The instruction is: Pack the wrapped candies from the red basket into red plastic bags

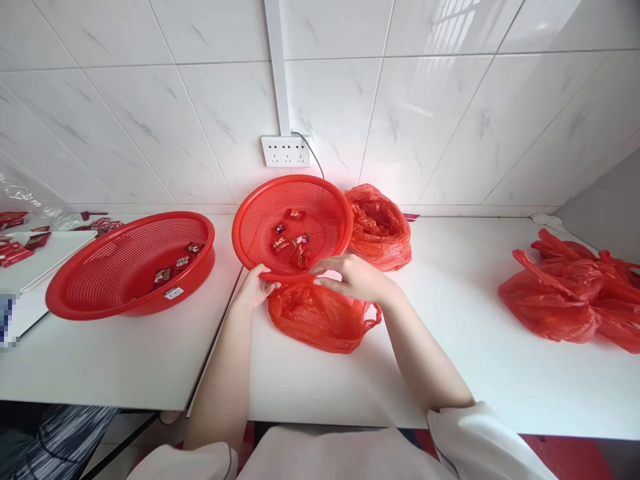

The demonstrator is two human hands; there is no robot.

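A round red mesh basket (260, 220) is tilted up toward me on the white table, with several small red wrapped candies (295, 243) in its bottom. My left hand (256, 287) grips the basket's near rim, fingers curled under it. My right hand (350, 275) rests on the rim to the right, fingers bent over the edge and touching a red plastic bag (320, 320) that lies just below the basket.
A second red mesh basket (100, 280) with a few candies stands at left. Another red bag (380, 230) sits behind the tilted basket, and a heap of red bags (575, 293) lies at right. Loose candies (20, 247) lie far left. A wall socket (285, 151) is behind.
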